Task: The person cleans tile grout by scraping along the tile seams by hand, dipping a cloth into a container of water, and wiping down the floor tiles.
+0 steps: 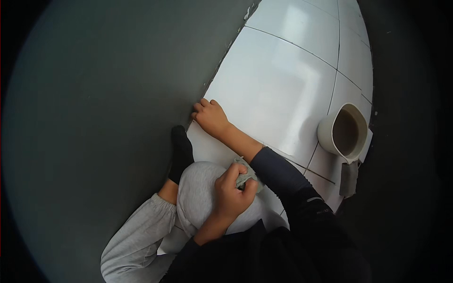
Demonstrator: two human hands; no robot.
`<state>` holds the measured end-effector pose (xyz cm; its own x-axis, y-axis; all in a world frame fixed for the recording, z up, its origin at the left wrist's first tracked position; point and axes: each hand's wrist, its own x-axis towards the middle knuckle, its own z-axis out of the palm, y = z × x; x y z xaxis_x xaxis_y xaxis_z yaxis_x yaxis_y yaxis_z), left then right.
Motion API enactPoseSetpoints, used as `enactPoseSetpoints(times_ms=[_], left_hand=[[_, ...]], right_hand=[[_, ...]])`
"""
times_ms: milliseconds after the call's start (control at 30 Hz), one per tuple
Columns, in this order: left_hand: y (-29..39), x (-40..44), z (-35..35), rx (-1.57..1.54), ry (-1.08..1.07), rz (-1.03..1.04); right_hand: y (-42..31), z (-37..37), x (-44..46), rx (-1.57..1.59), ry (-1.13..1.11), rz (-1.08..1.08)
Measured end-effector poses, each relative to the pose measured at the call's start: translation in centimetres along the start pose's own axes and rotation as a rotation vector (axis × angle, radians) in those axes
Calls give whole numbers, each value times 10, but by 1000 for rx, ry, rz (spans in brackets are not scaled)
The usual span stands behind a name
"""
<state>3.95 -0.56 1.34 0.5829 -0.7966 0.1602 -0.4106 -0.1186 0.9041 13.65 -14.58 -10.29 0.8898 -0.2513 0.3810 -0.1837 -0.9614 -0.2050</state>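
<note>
Grey-green cloth (243, 177), crumpled, is bunched in the left hand (234, 191), whose fingers I see curled firmly around it. I make out that bundle at the near middle of the scene, just over the raised knee in light grey trousers (200, 195) and close beside the dark right sleeve (288, 177). The right arm crosses above it towards the far left, and the right hand (210, 115) rests at the left edge of the white tiles (269, 89). Its fingers bend down at that edge; the palm is hidden from me, so I cannot tell whether it grips anything. Just left and nearer, I have a foot in a black sock (181, 153) beside the tile edge. Over to the right, well apart from both hands, I see a cream pot (326, 134) on the tiles, tilted in my view, with brownish liquid (346, 133) inside. Next to its near side is a flat grey piece (348, 180). Dark grey surface (104, 94) fills the left of my view.
</note>
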Motion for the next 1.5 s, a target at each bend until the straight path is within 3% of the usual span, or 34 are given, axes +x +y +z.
enactPoseSetpoints(times_ms=[333,667,833,867,1067,1167,1300,1367,1400,1433,1500], left_hand=[[0,0,1,44,-24,-5],[1,0,3,101,-84,-50],[0,0,3,134,-172,-78],[-2,0,4,134,-223,-31],[14,-1,38,105,-420,64],[20,-4,70,113,-467,78],[11,-10,121,267,-528,152],[-22,-18,146,363,-695,388],[-38,-21,154,432,-844,398],[-44,-25,157,429,-851,397],[-48,-30,159,612,-934,641]], right_hand=[[28,-78,-143,-58,-167,138],[42,-149,-289,-142,-108,410],[33,-161,-307,220,216,609],[26,-161,-310,293,337,705],[27,-125,-372,147,338,634],[29,-115,-377,147,453,761],[28,-118,-377,164,470,773],[29,-119,-377,205,456,790],[28,-123,-375,198,448,786],[28,-124,-375,197,446,794],[28,-123,-375,237,448,821]])
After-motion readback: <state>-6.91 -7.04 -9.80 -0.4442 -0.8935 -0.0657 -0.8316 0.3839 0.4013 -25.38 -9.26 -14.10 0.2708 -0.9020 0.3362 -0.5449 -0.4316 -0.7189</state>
